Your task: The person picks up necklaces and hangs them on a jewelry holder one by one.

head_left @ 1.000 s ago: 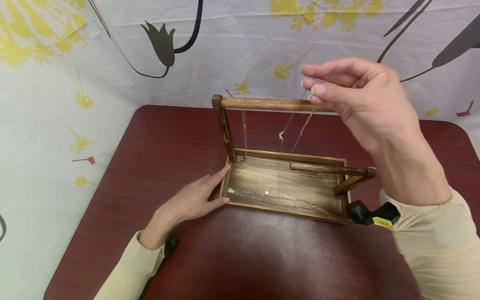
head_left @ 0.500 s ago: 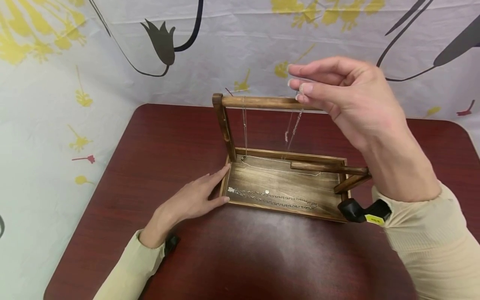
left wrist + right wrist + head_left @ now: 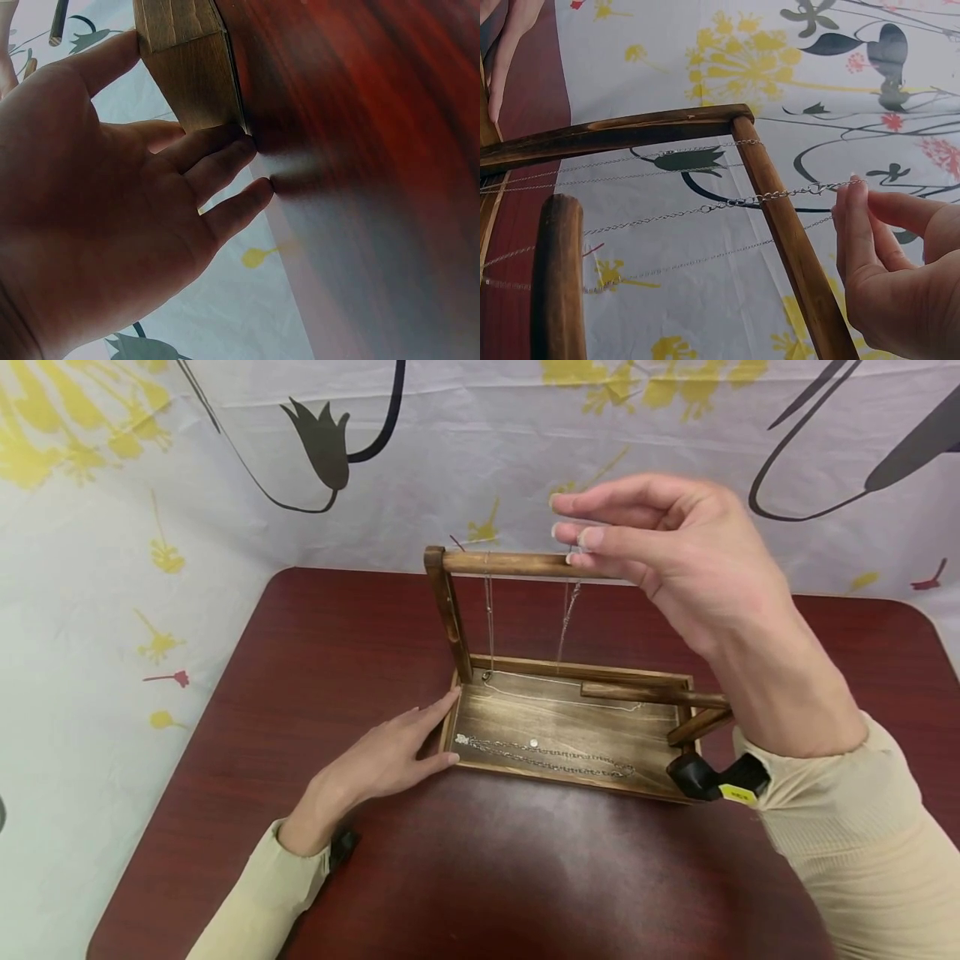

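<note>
My right hand pinches a thin silver necklace between thumb and fingertips, above the upper bar of a wooden jewelry stand. Its two strands hang down over the tray. In the right wrist view the necklace has a clasp and larger extender links close to the fingertips, and its strands pass the bar. My left hand rests at the left end of the stand's tray, thumb at the front corner. In the left wrist view, the fingers lie along the tray's wooden end, some touching the tabletop.
Another necklace hangs at the bar's left end. In the tray lie a chunkier silver chain, a fine chain and a small round piece. A lower bar juts across the tray's right side. Behind hangs a patterned cloth.
My right hand has moved left along the upper bar, carrying the necklace, whose strands now hang closer together. The left hand has stayed at the tray's end.
</note>
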`<state>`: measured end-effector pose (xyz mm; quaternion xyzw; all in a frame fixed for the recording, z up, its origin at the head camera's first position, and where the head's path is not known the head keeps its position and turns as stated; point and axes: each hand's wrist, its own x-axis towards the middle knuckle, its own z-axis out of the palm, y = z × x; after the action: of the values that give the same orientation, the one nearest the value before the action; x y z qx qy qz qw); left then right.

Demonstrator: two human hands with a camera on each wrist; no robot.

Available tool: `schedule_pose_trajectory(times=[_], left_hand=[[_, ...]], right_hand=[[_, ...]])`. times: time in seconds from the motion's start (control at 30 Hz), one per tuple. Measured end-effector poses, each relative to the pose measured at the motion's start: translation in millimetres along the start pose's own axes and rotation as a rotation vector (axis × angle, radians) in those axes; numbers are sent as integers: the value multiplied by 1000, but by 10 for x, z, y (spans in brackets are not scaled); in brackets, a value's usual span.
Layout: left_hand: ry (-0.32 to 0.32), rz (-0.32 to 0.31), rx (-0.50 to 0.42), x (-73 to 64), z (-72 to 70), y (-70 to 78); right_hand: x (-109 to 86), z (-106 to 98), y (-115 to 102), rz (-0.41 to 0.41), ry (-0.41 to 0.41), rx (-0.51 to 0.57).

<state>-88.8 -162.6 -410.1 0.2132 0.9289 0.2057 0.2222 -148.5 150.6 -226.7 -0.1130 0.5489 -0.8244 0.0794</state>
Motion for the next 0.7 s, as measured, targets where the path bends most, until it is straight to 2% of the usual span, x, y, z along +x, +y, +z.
schedule_pose_trajectory(times=[0.13,0.37,0.7], left_hand=[[3,5,5,3,-6,6],[15,23,10,12,-3,4],[12,22,4,3,-6,8]], right_hand=[[8,34,4,-2,-13,-16],[39,72,14,34,-19,38],[68,113,51,59,-20,40]])
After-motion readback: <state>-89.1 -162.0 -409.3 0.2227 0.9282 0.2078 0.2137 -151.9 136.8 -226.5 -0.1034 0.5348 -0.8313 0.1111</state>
